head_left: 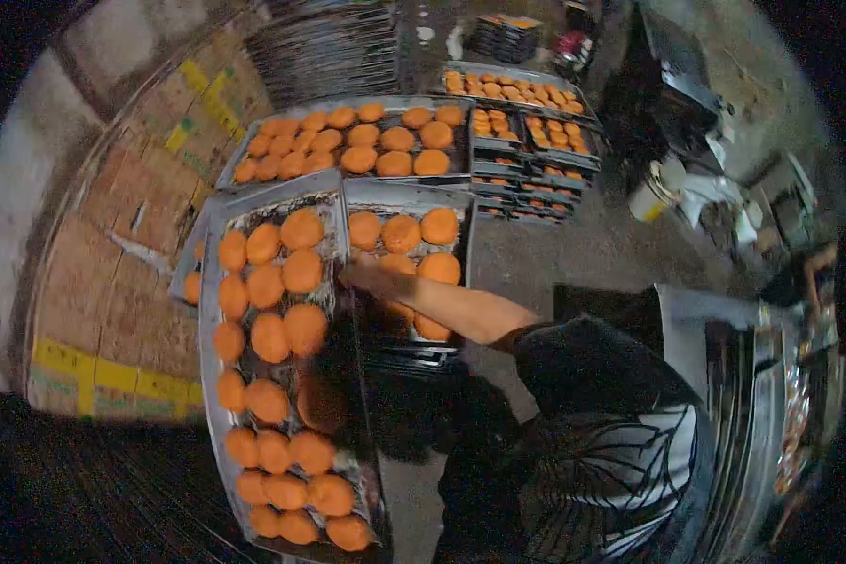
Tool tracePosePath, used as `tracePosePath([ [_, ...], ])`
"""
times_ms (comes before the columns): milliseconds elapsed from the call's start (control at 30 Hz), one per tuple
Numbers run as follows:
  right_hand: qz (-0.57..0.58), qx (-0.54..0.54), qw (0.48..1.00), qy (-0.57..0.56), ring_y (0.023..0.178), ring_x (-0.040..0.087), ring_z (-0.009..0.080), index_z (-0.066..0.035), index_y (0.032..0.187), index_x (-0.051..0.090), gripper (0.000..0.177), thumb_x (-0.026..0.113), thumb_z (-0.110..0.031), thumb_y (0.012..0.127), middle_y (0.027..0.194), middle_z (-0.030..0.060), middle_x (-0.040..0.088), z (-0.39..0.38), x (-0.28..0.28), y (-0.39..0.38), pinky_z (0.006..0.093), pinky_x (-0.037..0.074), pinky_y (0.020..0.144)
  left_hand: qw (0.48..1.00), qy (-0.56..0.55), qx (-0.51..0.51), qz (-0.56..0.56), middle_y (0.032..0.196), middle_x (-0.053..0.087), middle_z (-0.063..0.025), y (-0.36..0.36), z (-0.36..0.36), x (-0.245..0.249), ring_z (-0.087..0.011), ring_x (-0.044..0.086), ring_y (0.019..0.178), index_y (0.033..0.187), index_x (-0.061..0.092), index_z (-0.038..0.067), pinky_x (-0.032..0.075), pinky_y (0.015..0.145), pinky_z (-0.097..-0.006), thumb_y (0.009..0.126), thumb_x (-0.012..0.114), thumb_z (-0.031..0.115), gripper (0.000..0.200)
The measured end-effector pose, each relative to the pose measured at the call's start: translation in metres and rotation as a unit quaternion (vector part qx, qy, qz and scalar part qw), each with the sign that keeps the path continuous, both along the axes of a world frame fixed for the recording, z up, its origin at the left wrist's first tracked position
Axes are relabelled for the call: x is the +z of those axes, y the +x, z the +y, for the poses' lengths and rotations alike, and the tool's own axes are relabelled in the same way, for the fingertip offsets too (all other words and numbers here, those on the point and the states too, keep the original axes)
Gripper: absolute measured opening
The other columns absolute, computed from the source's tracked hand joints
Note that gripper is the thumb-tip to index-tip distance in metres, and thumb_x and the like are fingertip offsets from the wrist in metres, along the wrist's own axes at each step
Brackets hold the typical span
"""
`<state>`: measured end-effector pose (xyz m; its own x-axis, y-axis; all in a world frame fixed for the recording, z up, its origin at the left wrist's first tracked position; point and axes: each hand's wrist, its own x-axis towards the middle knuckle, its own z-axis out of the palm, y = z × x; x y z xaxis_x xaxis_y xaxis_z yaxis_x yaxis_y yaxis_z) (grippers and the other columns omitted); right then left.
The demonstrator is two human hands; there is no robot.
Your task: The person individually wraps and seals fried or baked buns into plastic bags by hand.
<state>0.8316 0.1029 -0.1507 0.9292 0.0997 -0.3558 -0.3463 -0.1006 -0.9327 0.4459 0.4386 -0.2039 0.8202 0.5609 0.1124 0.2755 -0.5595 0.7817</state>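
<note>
My right hand (pixel 355 274) reaches in from the right, closed on the right rim of a long metal baking tray (pixel 211 371); its fingertips are dim in shadow. The tray slopes down the left middle of the view and carries several rows of round orange-brown pastries (pixel 270 336). Dark shadow covers part of its right side. Just beyond my hand lies a second baking tray (pixel 409 195) with similar pastries (pixel 401 233), partly behind my forearm. It tops a stack of trays. My left hand does not show; the bottom of the view is very dark.
Behind are another pastry tray (pixel 470 141) and stacked trays of smaller pastries (pixel 521 179). Cardboard boxes (pixel 122 273) with yellow tape line the left. A white bucket (pixel 650 197) stands on the floor at right, and a metal rack (pixel 724 376) is at the right edge.
</note>
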Motion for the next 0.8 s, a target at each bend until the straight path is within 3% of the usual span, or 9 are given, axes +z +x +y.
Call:
tracePosePath([
  [100, -0.067, -0.006, 0.991, -0.118, 0.052, 0.053, 0.0183, -0.002, 0.070, 0.056, 0.017, 0.056, -0.019, 0.068, 0.062, 0.0084, 0.055, -0.026, 0.022, -0.043, 0.0303, 0.042, 0.045, 0.999, 0.000, -0.052, 0.002, 0.089, 0.055, -0.0155, 0.007, 0.010, 0.007, -0.0229, 0.051, 0.079, 0.101, 0.049, -0.005, 0.040, 0.074, -0.0323, 0.078, 0.043, 0.012, 0.029],
  [167, -0.141, -0.116, 0.964, -0.192, 0.058, 0.053, 0.0183, -0.002, 0.068, 0.057, 0.015, 0.055, -0.015, 0.061, 0.063, 0.0096, 0.056, -0.071, 0.034, -0.092, 0.0314, 0.042, 0.051, 0.996, -0.008, -0.092, 0.009, 0.089, 0.055, -0.0150, 0.009, 0.006, 0.010, -0.0225, 0.050, 0.079, 0.100, 0.050, -0.005, 0.040, 0.073, -0.0322, 0.078, 0.044, 0.011, 0.029],
  [200, -0.040, -0.160, 0.969, -0.184, 0.063, 0.053, 0.0182, 0.000, 0.069, 0.057, 0.018, 0.055, -0.014, 0.058, 0.065, 0.0101, 0.057, -0.094, 0.042, -0.117, 0.0324, 0.041, 0.055, 0.994, -0.011, -0.112, 0.012, 0.088, 0.055, -0.0148, 0.012, 0.004, 0.011, -0.0224, 0.050, 0.078, 0.100, 0.050, -0.005, 0.040, 0.073, -0.0321, 0.078, 0.044, 0.011, 0.028],
  [267, -0.042, -0.254, 0.964, -0.072, 0.062, 0.052, 0.0177, 0.002, 0.070, 0.058, 0.021, 0.058, -0.013, 0.056, 0.066, 0.0109, 0.056, -0.148, 0.080, -0.202, 0.0326, 0.041, 0.055, 0.988, -0.010, -0.154, 0.009, 0.088, 0.055, -0.0144, 0.024, -0.003, 0.015, -0.0220, 0.050, 0.078, 0.099, 0.051, -0.005, 0.040, 0.072, -0.0320, 0.078, 0.044, 0.011, 0.027],
  [400, -0.061, -0.441, 0.892, -0.075, 0.059, 0.052, 0.0204, 0.005, 0.062, 0.058, 0.022, 0.060, -0.015, 0.053, 0.062, 0.0137, 0.056, -0.257, 0.083, -0.340, 0.0320, 0.043, 0.057, 0.963, -0.015, -0.268, 0.007, 0.087, 0.055, -0.0135, 0.054, -0.053, 0.028, -0.0214, 0.050, 0.076, 0.097, 0.052, -0.004, 0.040, 0.070, -0.0318, 0.078, 0.044, 0.011, 0.025],
  [600, -0.122, -0.718, 0.677, -0.106, 0.058, 0.049, 0.0141, 0.003, 0.063, 0.058, 0.017, 0.057, -0.013, 0.058, 0.064, 0.0086, 0.057, -0.378, 0.020, -0.566, 0.0271, 0.039, 0.053, 0.876, 0.019, -0.481, 0.016, 0.085, 0.055, -0.0122, 0.154, -0.230, -0.013, -0.0204, 0.050, 0.074, 0.093, 0.054, -0.003, 0.040, 0.068, -0.0316, 0.078, 0.045, 0.011, 0.023],
  [667, -0.145, -0.791, 0.586, -0.103, 0.058, 0.049, 0.0124, 0.002, 0.066, 0.058, 0.016, 0.055, -0.013, 0.060, 0.064, 0.0068, 0.057, -0.373, -0.003, -0.626, 0.0258, 0.038, 0.052, 0.841, 0.028, -0.539, 0.036, 0.084, 0.055, -0.0118, 0.181, -0.289, -0.030, -0.0201, 0.050, 0.073, 0.092, 0.054, -0.003, 0.040, 0.067, -0.0315, 0.078, 0.045, 0.011, 0.022],
  [733, -0.151, -0.855, 0.491, -0.070, 0.056, 0.048, 0.0111, 0.002, 0.069, 0.058, 0.016, 0.054, -0.012, 0.062, 0.063, 0.0051, 0.056, -0.330, -0.015, -0.613, 0.0242, 0.037, 0.051, 0.819, 0.111, -0.563, 0.022, 0.073, 0.050, -0.0112, 0.224, -0.378, 0.025, -0.0211, 0.049, 0.071, 0.074, 0.049, -0.003, 0.041, 0.072, -0.0338, 0.068, 0.053, 0.004, 0.011],
  [800, -0.109, -0.900, 0.415, -0.078, 0.054, 0.045, 0.0092, 0.002, 0.075, 0.058, 0.018, 0.054, -0.012, 0.064, 0.063, 0.0029, 0.053, -0.308, -0.032, -0.643, 0.0213, 0.034, 0.050, 0.767, -0.001, -0.637, -0.074, 0.060, 0.041, -0.0046, 0.223, -0.464, 0.021, -0.0159, 0.040, 0.060, 0.063, 0.038, 0.001, 0.038, 0.060, -0.0305, 0.067, 0.054, 0.000, 0.017],
])
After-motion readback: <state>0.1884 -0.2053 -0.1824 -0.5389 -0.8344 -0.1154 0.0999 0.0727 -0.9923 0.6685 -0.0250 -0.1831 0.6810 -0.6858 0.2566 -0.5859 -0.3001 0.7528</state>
